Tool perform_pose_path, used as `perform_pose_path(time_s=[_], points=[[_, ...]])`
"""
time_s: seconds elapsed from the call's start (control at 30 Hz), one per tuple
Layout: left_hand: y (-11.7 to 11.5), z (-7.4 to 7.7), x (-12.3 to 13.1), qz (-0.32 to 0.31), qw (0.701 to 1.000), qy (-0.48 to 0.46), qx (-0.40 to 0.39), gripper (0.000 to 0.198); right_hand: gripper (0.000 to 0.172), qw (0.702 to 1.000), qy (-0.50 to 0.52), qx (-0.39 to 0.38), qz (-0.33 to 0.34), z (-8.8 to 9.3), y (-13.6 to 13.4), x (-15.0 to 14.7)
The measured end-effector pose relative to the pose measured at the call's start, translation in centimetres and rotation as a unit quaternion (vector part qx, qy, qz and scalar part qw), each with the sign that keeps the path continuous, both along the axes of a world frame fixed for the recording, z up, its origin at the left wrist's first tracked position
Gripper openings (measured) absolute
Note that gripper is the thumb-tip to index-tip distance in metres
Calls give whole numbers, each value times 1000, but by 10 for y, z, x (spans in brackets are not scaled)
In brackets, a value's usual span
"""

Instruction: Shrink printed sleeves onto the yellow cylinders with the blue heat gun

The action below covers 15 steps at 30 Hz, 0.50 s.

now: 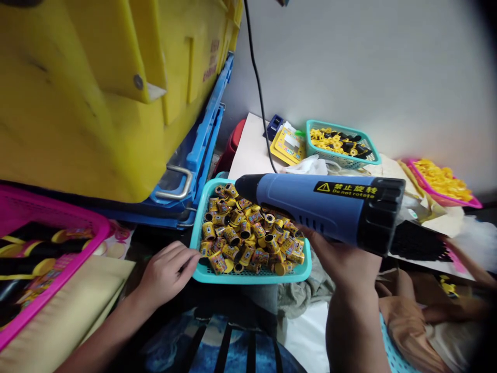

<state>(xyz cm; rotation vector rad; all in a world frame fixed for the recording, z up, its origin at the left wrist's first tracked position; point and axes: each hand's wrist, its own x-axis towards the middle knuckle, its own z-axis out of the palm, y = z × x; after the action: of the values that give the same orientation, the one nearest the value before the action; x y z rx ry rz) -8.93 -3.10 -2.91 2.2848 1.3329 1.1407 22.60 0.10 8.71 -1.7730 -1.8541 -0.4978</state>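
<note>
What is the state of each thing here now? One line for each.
Right hand: closed around the heat gun handle.
Left hand: fingers curled on the near basket at its left rim.
Heat gun: held level, nozzle pointing left over the near basket.
Near basket: full of small wrapped pieces.
Far basket: partly filled with parts.

Left hand (166,274): bare, nothing worn on fingers or wrist.
Left forearm (104,336): uncovered along its whole visible length, down to the lower edge of the view.
Right hand (345,259): bare, wrist uncovered.
Right forearm (353,331): uncovered down to the lower edge.
Garment (171,347): over the lap, blue cloth with a darker mottled print.
Stripes (225,347): black bands running lengthwise over the blue cloth.
</note>
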Motion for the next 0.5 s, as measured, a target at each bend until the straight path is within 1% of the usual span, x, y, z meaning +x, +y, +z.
perform_pose_path(time_s=[0.13,0.23,0.3,0.37,0.5], points=[[0,-2,0,2,1000,-2,2,18,66,1000,31,6,-3,6,-3,6],[1,-4,0,4,1000,-1,1,18,65,1000,4,13,-28,7,-7,11],[2,-4,-1,4,1000,-2,-3,18,63,1000,-20,3,-24,6,-9,15],[2,-3,-1,5,1000,0,-9,18,66,999,-29,-7,-19,5,-11,18],[1,-4,-2,10,1000,5,-16,19,76,997,-28,-29,-64,9,-15,25]])
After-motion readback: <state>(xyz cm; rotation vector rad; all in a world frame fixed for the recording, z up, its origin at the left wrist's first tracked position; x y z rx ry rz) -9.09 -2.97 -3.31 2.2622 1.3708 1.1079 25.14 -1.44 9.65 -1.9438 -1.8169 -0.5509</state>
